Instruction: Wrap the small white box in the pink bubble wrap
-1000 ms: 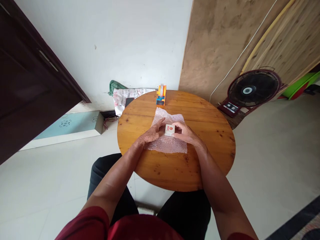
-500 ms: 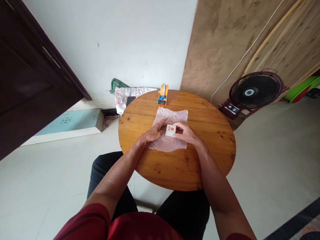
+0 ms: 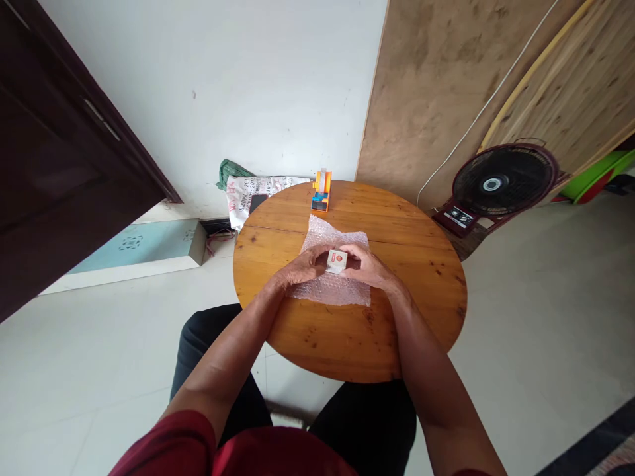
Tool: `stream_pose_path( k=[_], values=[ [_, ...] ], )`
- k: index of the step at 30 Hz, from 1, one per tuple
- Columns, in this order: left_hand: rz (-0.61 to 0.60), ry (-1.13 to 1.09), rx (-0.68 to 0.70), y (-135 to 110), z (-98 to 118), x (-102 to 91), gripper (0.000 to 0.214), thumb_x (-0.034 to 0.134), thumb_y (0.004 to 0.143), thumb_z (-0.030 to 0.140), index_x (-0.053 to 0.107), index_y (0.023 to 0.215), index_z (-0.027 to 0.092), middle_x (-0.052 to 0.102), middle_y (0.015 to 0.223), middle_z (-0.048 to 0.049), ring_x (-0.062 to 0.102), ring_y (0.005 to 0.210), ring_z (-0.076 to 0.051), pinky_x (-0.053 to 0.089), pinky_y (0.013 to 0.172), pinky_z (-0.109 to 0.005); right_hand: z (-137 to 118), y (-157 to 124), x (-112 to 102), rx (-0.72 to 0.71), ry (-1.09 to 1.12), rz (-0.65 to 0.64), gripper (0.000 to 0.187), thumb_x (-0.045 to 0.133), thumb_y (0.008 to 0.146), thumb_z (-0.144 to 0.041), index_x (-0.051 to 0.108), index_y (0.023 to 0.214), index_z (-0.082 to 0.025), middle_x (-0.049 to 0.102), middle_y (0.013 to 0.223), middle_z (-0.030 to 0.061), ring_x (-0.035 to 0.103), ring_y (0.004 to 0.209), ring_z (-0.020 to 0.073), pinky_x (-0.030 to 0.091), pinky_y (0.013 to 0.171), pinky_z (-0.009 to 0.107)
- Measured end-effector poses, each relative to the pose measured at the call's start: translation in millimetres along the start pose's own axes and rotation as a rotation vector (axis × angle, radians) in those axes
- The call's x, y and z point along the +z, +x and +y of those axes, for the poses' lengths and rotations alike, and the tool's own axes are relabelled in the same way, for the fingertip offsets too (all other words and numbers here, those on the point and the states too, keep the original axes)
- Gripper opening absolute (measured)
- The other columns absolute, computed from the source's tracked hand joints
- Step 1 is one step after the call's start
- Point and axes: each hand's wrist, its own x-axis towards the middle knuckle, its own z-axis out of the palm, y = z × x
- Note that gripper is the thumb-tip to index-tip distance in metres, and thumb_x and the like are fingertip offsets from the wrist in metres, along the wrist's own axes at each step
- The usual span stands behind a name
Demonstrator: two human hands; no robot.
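Note:
A small white box with a red mark (image 3: 337, 260) sits on a sheet of bubble wrap (image 3: 331, 289) spread on a round wooden table (image 3: 347, 330). My left hand (image 3: 301, 266) touches the box's left side with its fingertips, fingers curled. My right hand (image 3: 368, 265) pinches the box's right side from the other way. Both hands rest on the bubble wrap. An orange and blue tape dispenser (image 3: 321, 190) stands at the table's far edge, beyond the wrap.
A black floor fan (image 3: 499, 184) stands to the right beside leaning wooden boards (image 3: 446, 86). A printed white sack (image 3: 253, 192) lies on the floor behind the table. A dark door (image 3: 54, 165) is on the left, with a pale blue step (image 3: 133, 248).
Both hands have closed in on the small box, the left fingers now curled against it. The view shifted slightly.

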Motion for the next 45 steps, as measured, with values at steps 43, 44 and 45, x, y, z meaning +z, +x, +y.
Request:
stream_pose_path(
  k=[43, 44, 45],
  values=[
    [-0.021, -0.051, 0.039, 1.8, -2.4, -0.1, 0.051, 0.064, 0.072, 0.016, 0.061, 0.123, 0.019, 0.065, 0.124, -0.0068, 0.056, 0.121, -0.029, 0.042, 0.105, -0.042, 25.0, 4.9, -3.1, 0.218, 0.193, 0.291, 0.051, 0.063, 0.082, -0.040, 0.056, 0.131, -0.028, 0.058, 0.139, 0.0063, 0.058, 0.121, 0.0263, 0.043, 0.108, 0.047],
    [-0.019, -0.056, 0.038, 1.7, -2.4, 0.1, 0.051, 0.063, 0.072, 0.015, 0.061, 0.123, 0.019, 0.065, 0.125, -0.0068, 0.056, 0.120, -0.029, 0.042, 0.105, -0.042, 26.5, 5.2, -3.0, 0.223, 0.195, 0.291, 0.051, 0.063, 0.082, -0.040, 0.055, 0.131, -0.028, 0.058, 0.139, 0.0064, 0.059, 0.120, 0.0259, 0.044, 0.107, 0.047],
    [-0.020, -0.066, 0.040, 1.7, -2.5, 0.4, 0.051, 0.063, 0.072, 0.014, 0.061, 0.123, 0.019, 0.065, 0.126, -0.0067, 0.057, 0.120, -0.029, 0.042, 0.105, -0.042, 27.9, 5.5, -3.0, 0.226, 0.195, 0.289, 0.050, 0.063, 0.083, -0.039, 0.055, 0.131, -0.027, 0.058, 0.138, 0.0065, 0.059, 0.120, 0.0256, 0.045, 0.106, 0.046]
  ],
)
